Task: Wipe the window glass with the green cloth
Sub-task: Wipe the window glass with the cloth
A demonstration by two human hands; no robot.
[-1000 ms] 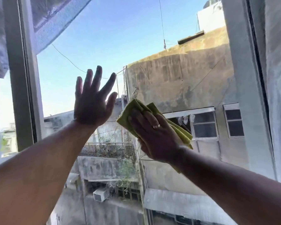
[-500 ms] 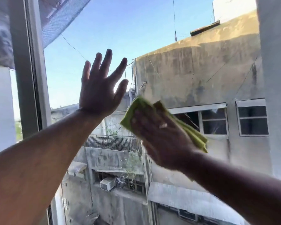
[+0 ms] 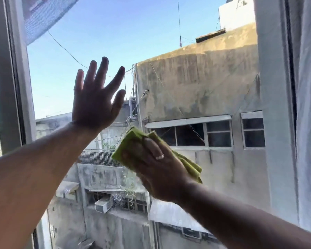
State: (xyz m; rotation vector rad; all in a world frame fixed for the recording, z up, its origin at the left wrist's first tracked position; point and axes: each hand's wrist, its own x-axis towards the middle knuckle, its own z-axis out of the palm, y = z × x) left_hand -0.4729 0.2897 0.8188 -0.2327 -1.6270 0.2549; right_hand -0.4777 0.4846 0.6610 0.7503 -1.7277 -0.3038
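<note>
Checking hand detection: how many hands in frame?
2. Left hand spread open against the window glass, upper centre-left. Right hand lower centre, pressing the green cloth to the glass.

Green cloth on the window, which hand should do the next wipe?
Right. The right hand already presses the green cloth flat on the glass; the left hand is spread open, empty, higher up.

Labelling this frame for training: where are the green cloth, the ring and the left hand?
green cloth [image 3: 123, 151], head view, upper left fold.
ring [image 3: 159, 156], head view, band on finger.
left hand [image 3: 94, 103], head view, back of hand.
</note>
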